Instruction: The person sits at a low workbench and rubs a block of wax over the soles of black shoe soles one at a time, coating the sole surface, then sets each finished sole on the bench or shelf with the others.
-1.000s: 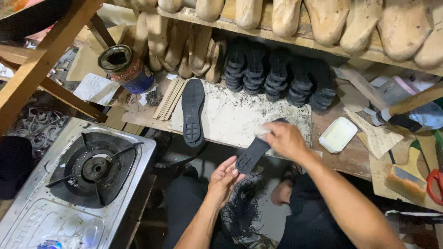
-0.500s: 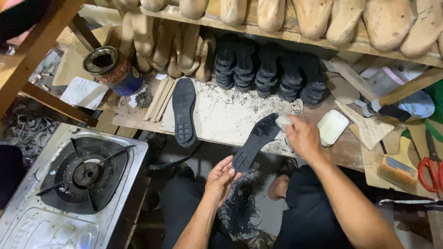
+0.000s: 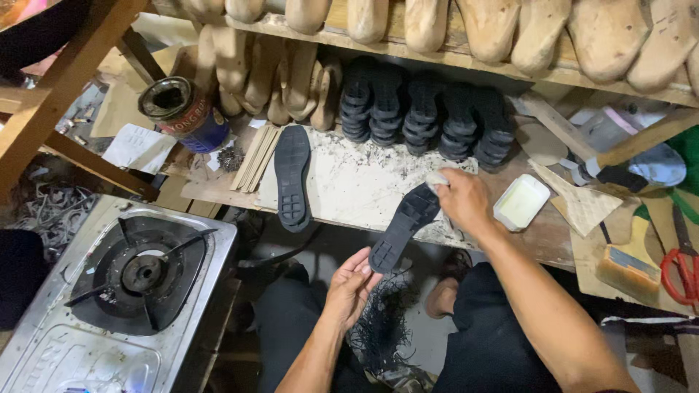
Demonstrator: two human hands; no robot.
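Two hands hold a black shoe sole over the edge of a workbench.

The left hand (image 3: 349,287) grips the lower end of the black sole (image 3: 404,227), while the right hand (image 3: 460,200), at one o'clock from it, presses what looks like a small pale cloth on the upper end. At nine o'clock from the held sole, a second black sole (image 3: 293,177) lies flat on the workbench (image 3: 364,185). Stacked black soles (image 3: 426,109) stand at twelve o'clock. A gas stove (image 3: 138,280) sits at eight o'clock, a tin can (image 3: 182,113) at ten, and a pale rectangular block (image 3: 521,201) at three.
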